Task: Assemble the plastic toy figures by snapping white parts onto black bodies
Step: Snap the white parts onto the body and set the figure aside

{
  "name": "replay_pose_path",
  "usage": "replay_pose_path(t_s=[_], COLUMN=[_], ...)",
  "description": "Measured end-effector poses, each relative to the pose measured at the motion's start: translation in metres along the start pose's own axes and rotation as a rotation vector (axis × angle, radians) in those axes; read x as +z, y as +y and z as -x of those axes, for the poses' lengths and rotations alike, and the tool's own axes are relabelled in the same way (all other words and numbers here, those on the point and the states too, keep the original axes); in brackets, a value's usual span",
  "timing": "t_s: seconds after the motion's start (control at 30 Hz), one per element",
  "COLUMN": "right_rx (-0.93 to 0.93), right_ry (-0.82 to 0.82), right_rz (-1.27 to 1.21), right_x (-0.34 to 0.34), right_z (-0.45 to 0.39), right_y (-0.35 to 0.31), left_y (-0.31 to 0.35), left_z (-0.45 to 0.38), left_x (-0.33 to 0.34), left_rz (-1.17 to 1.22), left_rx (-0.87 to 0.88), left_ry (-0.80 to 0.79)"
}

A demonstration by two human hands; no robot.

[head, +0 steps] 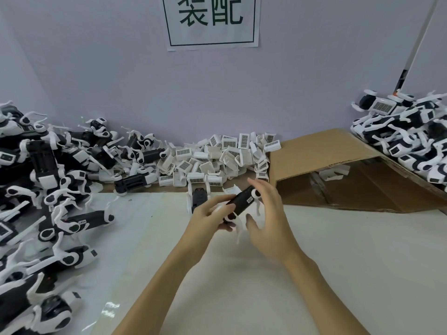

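A black toy body point(242, 201) with white legs already on it is held up over the middle of the bench point(314, 274), tilted so that one end points up and to the right. The left hand point(208, 217) grasps its lower end, fingers curled round the body from below. The right hand point(266, 213) is at the upper end: its fingers lie over the far side by a white round joint point(256, 194), and the thumb stands apart below, near the thin white legs point(238, 229) that hang from the body. Whether those fingers press the toy or only touch it cannot be told, as motion blurs them.

Just behind the hands a second black body point(198, 198) lies on the bench in a white shell. Behind that, along the wall, is a heap of loose white parts point(217, 155) with dark grid-patterned faces. To the left a large pile of black and white toy figures point(48, 189) spreads from the wall down the bench's left side to the near edge. To the right lies a flattened brown cardboard box point(338, 165), one flap raised, with a few white parts in its shadow. On top of the cardboard's far right side sits another pile of assembled figures point(411, 131). A white paper sign point(211, 20) with two large dark green characters in a frame is on the pale wall above.
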State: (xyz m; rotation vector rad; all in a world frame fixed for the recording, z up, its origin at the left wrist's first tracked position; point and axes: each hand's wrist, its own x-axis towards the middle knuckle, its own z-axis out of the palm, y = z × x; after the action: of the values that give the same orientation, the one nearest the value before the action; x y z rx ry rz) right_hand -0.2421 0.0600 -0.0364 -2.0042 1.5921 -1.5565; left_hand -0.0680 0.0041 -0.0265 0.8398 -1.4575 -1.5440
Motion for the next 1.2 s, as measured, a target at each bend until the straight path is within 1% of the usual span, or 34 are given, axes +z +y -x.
replay_pose_path(t_s=[0.1, 0.17, 0.23, 0.27, 0.33, 0.4, 0.5, 0.53, 0.57, 0.63, 0.67, 0.7, 0.77, 0.83, 0.9, 0.97, 1.1, 1.13, 1.2], right_rx=[0.261, 0.347, 0.409, 0.441, 0.464, 0.458, 0.485, 0.492, 0.475, 0.357, 0.282, 0.228, 0.177, 0.113, 0.082, 0.077, 0.088, 0.092, 0.073], right_ry=[-0.012, -0.108, -0.181, -0.176, -0.114, -0.082, -0.142, -0.152, -0.141, -0.108, -0.125, -0.168, -0.265, -0.355, -0.442, -0.456, -0.346, -0.341, -0.382], right_rz=[-0.383, -0.506, -0.573, -0.594, -0.599, -0.573, -0.634, -0.613, -0.525, -0.182, -0.027, 0.083, 0.204, 0.312, 0.426, 0.46, 0.414, 0.406, 0.397], right_x=[-0.01, -0.019, -0.021, -0.02, -0.015, -0.008, -0.001, 0.001, 0.003, 0.007, 0.009, 0.013, 0.022, 0.036, 0.048, 0.053, 0.049, 0.049, 0.049], right_z=[-0.005, -0.008, -0.008, -0.007, -0.004, -0.002, -0.005, -0.005, -0.005, -0.002, 0.0, 0.002, 0.003, 0.001, 0.0, -0.001, 0.0, -0.002, -0.01], right_y=[-0.004, -0.001, 0.001, 0.001, -0.001, -0.003, -0.003, -0.002, 0.002, 0.014, 0.019, 0.024, 0.027, 0.026, 0.024, 0.021, 0.021, 0.021, 0.022], left_y=[0.005, 0.007, 0.007, 0.006, 0.004, 0.003, 0.002, 0.002, 0.0, -0.003, -0.006, -0.009, -0.011, -0.01, -0.008, -0.005, -0.002, -0.001, -0.001], left_z=[0.002, 0.004, 0.005, 0.004, 0.003, 0.001, -0.004, -0.006, -0.007, -0.01, -0.011, -0.012, -0.015, -0.017, -0.016, -0.016, -0.018, -0.019, -0.02], left_x=[-0.01, -0.012, -0.013, -0.012, -0.012, -0.012, -0.015, -0.018, -0.022, -0.028, -0.03, -0.033, -0.039, -0.047, -0.054, -0.057, -0.06, -0.06, -0.059], left_rz=[-0.191, -0.23, -0.196, -0.165, -0.086, -0.041, 0.011, 0.018, 0.015, -0.045, -0.081, -0.102, -0.096, -0.046, 0.04, 0.127, 0.213, 0.216, 0.211], left_rx=[0.075, 0.13, 0.16, 0.163, 0.15, 0.131, 0.087, 0.079, 0.072, 0.069, 0.074, 0.079, 0.074, 0.061, 0.055, 0.08, 0.083, 0.08, 0.089], left_ry=[0.02, -0.019, -0.028, -0.016, 0.017, 0.085, 0.239, 0.283, 0.314, 0.38, 0.431, 0.488, 0.587, 0.646, 0.673, 0.678, 0.71, 0.703, 0.673])
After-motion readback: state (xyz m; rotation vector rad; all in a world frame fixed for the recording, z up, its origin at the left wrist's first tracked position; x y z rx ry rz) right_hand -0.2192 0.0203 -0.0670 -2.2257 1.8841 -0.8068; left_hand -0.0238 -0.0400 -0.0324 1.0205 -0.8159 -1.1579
